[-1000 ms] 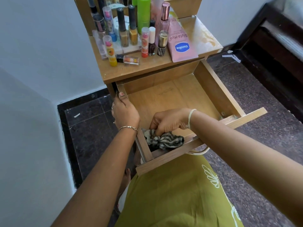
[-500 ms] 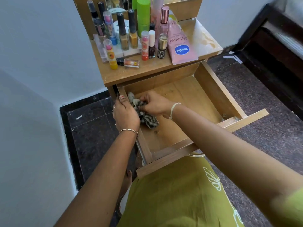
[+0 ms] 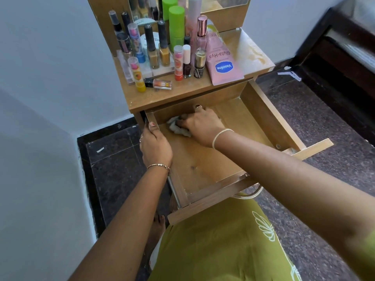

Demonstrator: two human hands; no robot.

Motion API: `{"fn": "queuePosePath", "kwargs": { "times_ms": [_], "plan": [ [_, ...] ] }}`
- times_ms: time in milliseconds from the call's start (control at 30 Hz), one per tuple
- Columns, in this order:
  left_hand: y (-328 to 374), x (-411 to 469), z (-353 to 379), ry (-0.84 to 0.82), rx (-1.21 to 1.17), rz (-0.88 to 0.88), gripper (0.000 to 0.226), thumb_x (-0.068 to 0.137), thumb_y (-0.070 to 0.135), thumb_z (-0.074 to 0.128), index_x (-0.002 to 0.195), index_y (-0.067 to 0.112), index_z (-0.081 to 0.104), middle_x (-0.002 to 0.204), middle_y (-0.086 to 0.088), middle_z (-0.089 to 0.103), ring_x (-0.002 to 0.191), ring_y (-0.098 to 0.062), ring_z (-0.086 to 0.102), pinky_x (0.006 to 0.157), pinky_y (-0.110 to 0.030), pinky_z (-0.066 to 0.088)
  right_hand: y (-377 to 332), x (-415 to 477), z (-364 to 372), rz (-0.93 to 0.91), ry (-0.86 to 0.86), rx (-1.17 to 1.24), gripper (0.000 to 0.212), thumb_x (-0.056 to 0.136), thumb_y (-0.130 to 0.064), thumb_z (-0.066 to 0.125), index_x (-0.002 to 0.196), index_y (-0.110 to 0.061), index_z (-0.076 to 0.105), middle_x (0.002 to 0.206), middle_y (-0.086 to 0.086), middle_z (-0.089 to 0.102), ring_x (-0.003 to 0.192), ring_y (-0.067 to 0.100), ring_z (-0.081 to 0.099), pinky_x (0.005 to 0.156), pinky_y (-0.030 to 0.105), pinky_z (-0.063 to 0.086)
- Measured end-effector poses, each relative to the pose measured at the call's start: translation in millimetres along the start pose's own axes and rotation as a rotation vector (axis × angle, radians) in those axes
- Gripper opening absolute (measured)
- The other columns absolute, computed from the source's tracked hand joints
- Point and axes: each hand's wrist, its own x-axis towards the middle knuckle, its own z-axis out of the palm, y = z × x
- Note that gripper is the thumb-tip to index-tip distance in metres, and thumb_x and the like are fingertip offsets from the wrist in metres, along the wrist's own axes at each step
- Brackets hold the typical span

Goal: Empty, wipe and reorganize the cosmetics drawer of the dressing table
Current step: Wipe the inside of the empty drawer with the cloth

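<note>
Two hands are at work on the drawer (image 3: 261, 110), and the wiping has travelled. A second ago the cloth (image 3: 178, 128) was bunched at the drawer's near front edge; half a second ago it had slid up the left side; now it is pressed into the far left corner, hard against the back wall. That reads as a full pass over the drawer floor, front to back, so the wipe looks well along, with the right half of the floor perhaps still to cover.

Right hand (image 3: 199, 124) lies palm down on the cloth, its grip curled and pressing the fabric flat to the wood, only a pale edge of cloth peeking out on the left of the knuckles. Left hand (image 3: 155, 146) is closed over the drawer's left wall, thumb on top, steadying it; that grip has not shifted from the wall in this last second.

Inside the drawer nothing but cloth and hand shows. Emptying seems done: the bottles and tubes (image 3: 162, 53) stand crowded on the desk (image 3: 182, 94) above the drawer, a pink lotion tube (image 3: 223, 63) lying flat at their right. Reorganizing is not yet begun.
</note>
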Motion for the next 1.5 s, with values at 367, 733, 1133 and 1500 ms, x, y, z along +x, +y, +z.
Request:
{"fn": "queuePosePath", "kwargs": {
  "times_ms": [367,733,1133,1500],
  "plan": [
    [-1,0,3,0.041,0.027,-0.004,0.049,0.102,0.04,0.019,0.136,0.017,0.046,0.137,-0.011,0.051,0.128,-0.03,0.045,0.102,-0.04,0.035,93,-33,25,0.437,-0.173,-0.07,0.044,0.103,-0.017,0.031,0.145,-0.002,0.033,0.145,0.018,0.04,0.126,0.037,0.041,0.089,0.044,0.046],
    [3,-1,3,0.049,0.006,-0.01,0.047,0.103,0.037,0.021,0.13,0.012,0.051,0.13,-0.013,0.056,0.121,-0.032,0.05,0.095,-0.036,0.036,100,-35,9,0.419,-0.259,-0.041,0.033,0.099,-0.015,0.044,0.129,-0.002,0.052,0.13,0.017,0.055,0.121,0.034,0.05,0.093,0.038,0.046],
    [-1,1,4,0.052,-0.007,0.012,0.047,0.103,0.038,0.021,0.128,0.012,0.052,0.129,-0.012,0.057,0.119,-0.031,0.051,0.092,-0.034,0.036,102,-59,-2,0.219,-0.686,-0.259,0.015,0.08,-0.029,0.071,0.09,-0.018,0.069,0.079,-0.002,0.066,0.071,0.018,0.064,0.065,0.029,0.054],
    [1,0,5,0.069,-0.002,-0.018,0.048,0.103,0.038,0.02,0.13,0.014,0.051,0.129,-0.01,0.057,0.119,-0.029,0.052,0.096,-0.036,0.038,84,-56,-5,0.007,-1.012,-0.2,0.017,0.088,-0.005,0.057,0.098,-0.001,0.07,0.092,0.013,0.064,0.085,0.029,0.062,0.081,0.035,0.053]
  ]
}}
